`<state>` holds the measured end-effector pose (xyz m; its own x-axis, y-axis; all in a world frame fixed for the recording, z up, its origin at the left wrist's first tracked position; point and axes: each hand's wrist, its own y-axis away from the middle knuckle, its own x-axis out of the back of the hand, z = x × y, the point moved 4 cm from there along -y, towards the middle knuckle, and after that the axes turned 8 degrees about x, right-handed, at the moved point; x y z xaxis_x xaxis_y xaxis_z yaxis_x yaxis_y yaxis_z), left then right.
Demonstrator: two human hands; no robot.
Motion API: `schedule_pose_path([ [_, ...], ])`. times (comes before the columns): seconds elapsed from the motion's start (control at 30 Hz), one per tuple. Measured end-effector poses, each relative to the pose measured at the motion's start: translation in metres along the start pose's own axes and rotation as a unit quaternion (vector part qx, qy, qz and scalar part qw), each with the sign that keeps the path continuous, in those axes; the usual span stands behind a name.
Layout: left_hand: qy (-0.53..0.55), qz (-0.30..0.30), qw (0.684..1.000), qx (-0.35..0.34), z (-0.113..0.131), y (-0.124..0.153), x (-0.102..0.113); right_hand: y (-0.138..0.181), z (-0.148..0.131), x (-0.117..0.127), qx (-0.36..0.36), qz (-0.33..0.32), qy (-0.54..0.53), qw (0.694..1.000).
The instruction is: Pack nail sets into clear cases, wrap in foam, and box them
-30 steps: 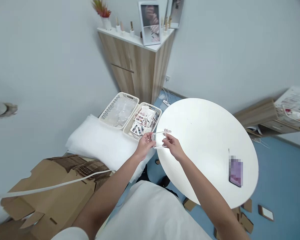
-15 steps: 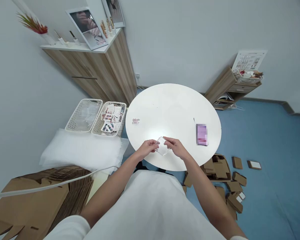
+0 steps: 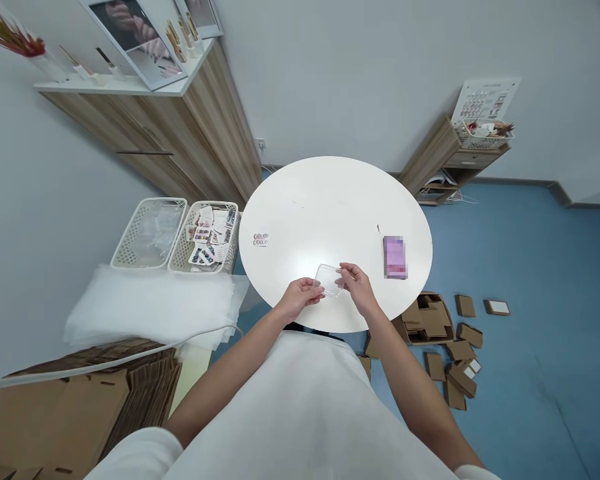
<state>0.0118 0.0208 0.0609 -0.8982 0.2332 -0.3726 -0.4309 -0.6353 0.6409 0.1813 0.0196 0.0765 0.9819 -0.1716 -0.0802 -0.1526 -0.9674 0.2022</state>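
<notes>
Above the near part of the white oval table, a small clear plastic box is held between both hands. My left hand pinches its left side with thumb and fingers. My right hand grips the right side near the upper corner. Whether the box is one piece or has a lid, I cannot tell. To the left on the table lies a small card of press-on nails. A purple stack, blurred by pixels, lies at the right with a small dark item beyond it.
Left of the table stand two white baskets, one with clear plastic packaging, the other with nail cards. White foam sheets and flattened cardboard lie nearer. Small brown boxes litter the floor at right. A white cable crosses the left side.
The clear box has turned and tilted in my hands, showing its face more squarely. My right hand has shifted along its edge. The camera view has moved slightly.
</notes>
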Motion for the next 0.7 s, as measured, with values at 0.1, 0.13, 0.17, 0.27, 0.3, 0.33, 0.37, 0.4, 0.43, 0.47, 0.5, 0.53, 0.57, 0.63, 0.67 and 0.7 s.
schedule_pose_path([
  [0.1,0.004,0.006,1.0,-0.017,0.008,-0.005,0.007,0.002,0.002,-0.003,-0.007,0.009,0.026,1.0],
  [0.13,0.011,0.011,0.999,-0.029,0.01,-0.007,0.009,0.003,0.003,-0.005,-0.012,0.019,0.022,1.0],
  [0.17,0.019,0.016,0.999,-0.041,0.012,-0.009,0.011,0.005,0.005,-0.008,-0.019,0.032,0.009,0.999],
  [0.27,0.012,0.014,0.998,-0.053,0.011,-0.015,0.012,0.012,0.014,-0.019,-0.046,0.059,-0.061,0.995],
  [0.3,-0.002,0.009,0.999,-0.048,0.008,-0.017,0.012,0.014,0.018,-0.024,-0.057,0.061,-0.079,0.993],
  [0.33,-0.016,0.005,0.999,-0.042,0.005,-0.018,0.012,0.017,0.021,-0.028,-0.067,0.06,-0.089,0.992],
  [0.37,-0.027,0.004,0.999,-0.038,0.002,-0.019,0.012,0.02,0.025,-0.032,-0.077,0.059,-0.09,0.991],
  [0.4,-0.034,0.006,0.999,-0.036,0.0,-0.02,0.014,0.023,0.028,-0.035,-0.087,0.06,-0.083,0.991],
  [0.43,-0.038,0.01,0.999,-0.037,0.0,-0.021,0.015,0.026,0.031,-0.036,-0.095,0.059,-0.07,0.991],
  [0.47,-0.041,0.015,0.998,-0.038,0.0,-0.022,0.017,0.028,0.033,-0.037,-0.101,0.056,-0.053,0.992],
  [0.5,-0.043,0.018,0.998,-0.04,0.0,-0.022,0.019,0.029,0.035,-0.036,-0.104,0.049,-0.035,0.993],
  [0.53,-0.044,0.019,0.998,-0.041,0.002,-0.023,0.021,0.029,0.035,-0.035,-0.104,0.038,-0.017,0.994],
  [0.57,-0.043,0.02,0.998,-0.042,0.004,-0.023,0.023,0.029,0.034,-0.034,-0.102,0.023,-0.001,0.995],
  [0.63,-0.032,0.02,0.998,-0.044,0.008,-0.024,0.026,0.028,0.031,-0.031,-0.097,-0.019,0.016,0.995],
  [0.67,-0.023,0.019,0.999,-0.045,0.01,-0.025,0.026,0.027,0.03,-0.03,-0.098,-0.042,0.02,0.994],
  [0.7,-0.015,0.016,0.999,-0.046,0.013,-0.025,0.027,0.026,0.028,-0.029,-0.1,-0.061,0.022,0.993],
])
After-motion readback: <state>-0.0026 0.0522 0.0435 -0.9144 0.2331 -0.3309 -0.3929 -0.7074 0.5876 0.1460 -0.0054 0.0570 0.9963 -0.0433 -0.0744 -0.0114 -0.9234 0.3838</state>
